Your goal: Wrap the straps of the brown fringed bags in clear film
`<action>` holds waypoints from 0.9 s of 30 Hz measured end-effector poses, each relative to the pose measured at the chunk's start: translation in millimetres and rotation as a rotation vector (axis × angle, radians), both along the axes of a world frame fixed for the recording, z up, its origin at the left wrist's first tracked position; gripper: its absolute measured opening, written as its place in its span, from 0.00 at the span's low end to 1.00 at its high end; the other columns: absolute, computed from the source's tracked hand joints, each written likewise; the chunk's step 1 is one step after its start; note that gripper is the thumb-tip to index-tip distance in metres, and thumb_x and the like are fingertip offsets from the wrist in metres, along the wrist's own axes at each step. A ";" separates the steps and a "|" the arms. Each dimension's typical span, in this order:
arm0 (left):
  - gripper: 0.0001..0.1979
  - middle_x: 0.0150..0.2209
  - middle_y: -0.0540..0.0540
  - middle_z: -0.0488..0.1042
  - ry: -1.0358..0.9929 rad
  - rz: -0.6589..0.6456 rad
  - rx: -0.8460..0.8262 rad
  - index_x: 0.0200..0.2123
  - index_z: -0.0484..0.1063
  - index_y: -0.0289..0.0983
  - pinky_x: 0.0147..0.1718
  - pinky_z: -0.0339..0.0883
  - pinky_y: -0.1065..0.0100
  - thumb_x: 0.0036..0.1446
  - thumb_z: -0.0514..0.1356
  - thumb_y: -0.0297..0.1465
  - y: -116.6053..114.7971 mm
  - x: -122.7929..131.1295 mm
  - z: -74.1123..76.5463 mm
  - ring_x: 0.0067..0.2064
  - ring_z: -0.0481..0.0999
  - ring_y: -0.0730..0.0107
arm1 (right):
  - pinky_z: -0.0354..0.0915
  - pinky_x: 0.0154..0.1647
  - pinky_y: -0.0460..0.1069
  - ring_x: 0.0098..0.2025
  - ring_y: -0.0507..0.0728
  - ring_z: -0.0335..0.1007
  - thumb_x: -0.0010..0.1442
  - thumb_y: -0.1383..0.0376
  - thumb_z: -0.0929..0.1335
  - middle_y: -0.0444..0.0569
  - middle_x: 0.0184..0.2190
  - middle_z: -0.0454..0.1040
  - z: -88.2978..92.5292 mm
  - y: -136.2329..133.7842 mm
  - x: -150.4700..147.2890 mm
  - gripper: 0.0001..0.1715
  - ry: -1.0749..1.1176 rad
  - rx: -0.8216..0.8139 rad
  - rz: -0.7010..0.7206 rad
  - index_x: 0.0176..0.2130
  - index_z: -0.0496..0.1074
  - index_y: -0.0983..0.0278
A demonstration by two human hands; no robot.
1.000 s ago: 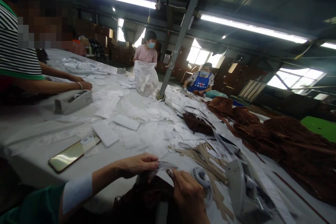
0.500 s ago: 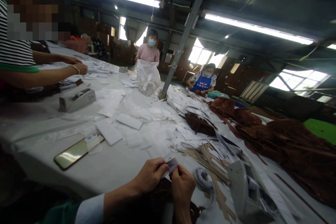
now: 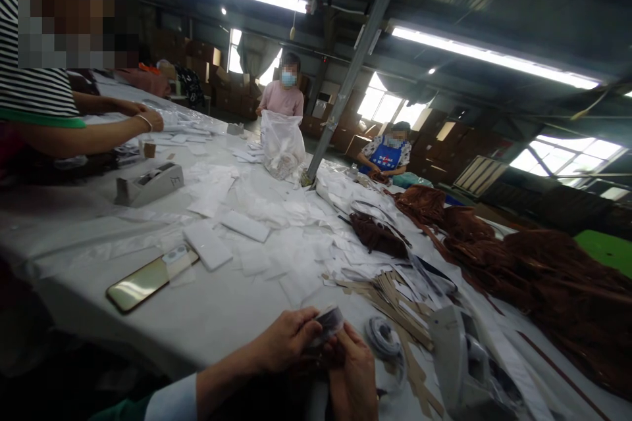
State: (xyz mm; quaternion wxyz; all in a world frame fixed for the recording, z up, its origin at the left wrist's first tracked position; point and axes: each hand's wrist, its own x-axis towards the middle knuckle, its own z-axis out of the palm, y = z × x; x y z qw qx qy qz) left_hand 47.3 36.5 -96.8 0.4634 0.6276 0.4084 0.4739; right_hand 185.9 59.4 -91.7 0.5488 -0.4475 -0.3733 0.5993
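At the near edge of the table, my left hand (image 3: 289, 342) pinches a small grey-and-white strip (image 3: 330, 320) between thumb and fingers. The strip looks thin and partly see-through; its exact kind is unclear. My right hand (image 3: 354, 365) is closed at the strip's right end, its fingertips pressed together there. Dark cloth lies in shadow below both hands, mostly hidden. Just right of my right hand sits a coiled roll of grey-white labels or tape (image 3: 382, 335). Beyond the roll, brown paper strips (image 3: 395, 299) lie fanned out.
A tape dispenser (image 3: 457, 362) stands at right, another tape dispenser (image 3: 153, 183) at left. A phone (image 3: 148, 286) and white packets (image 3: 207, 248) lie on the table (image 3: 212, 309). Brown garments (image 3: 533, 276) are heaped at right. A metal post (image 3: 350, 72) rises mid-table. Three co-workers are around.
The strip has tilted up and shows a darker grey face. My right hand has shifted slightly right and down, its fingers more extended. My left hand keeps its pinch.
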 end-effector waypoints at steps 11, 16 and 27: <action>0.21 0.27 0.48 0.67 -0.011 0.122 -0.057 0.34 0.64 0.36 0.27 0.57 0.70 0.64 0.45 0.47 -3.0 6.8 -3.3 0.28 0.65 0.69 | 0.65 0.21 0.45 0.20 0.52 0.67 0.43 0.56 0.78 0.44 0.21 0.74 4.4 -13.3 -3.2 0.21 0.125 -0.097 0.187 0.34 0.77 0.66; 0.23 0.26 0.48 0.67 -0.095 -0.051 -0.151 0.32 0.65 0.36 0.23 0.57 0.72 0.61 0.48 0.51 -3.8 1.5 -4.0 0.26 0.64 0.71 | 0.59 0.17 0.45 0.16 0.51 0.61 0.44 0.49 0.77 0.42 0.14 0.68 -11.8 -22.5 23.9 0.24 -0.076 -0.045 0.112 0.29 0.77 0.67; 0.22 0.26 0.50 0.67 -0.111 -0.285 -0.158 0.29 0.70 0.34 0.37 0.63 0.69 0.59 0.54 0.49 -9.2 9.1 8.3 0.32 0.65 0.70 | 0.59 0.32 0.51 0.30 0.56 0.67 0.67 0.63 0.59 0.48 0.25 0.72 12.1 -19.0 25.1 0.18 -0.996 1.018 0.046 0.29 0.71 0.63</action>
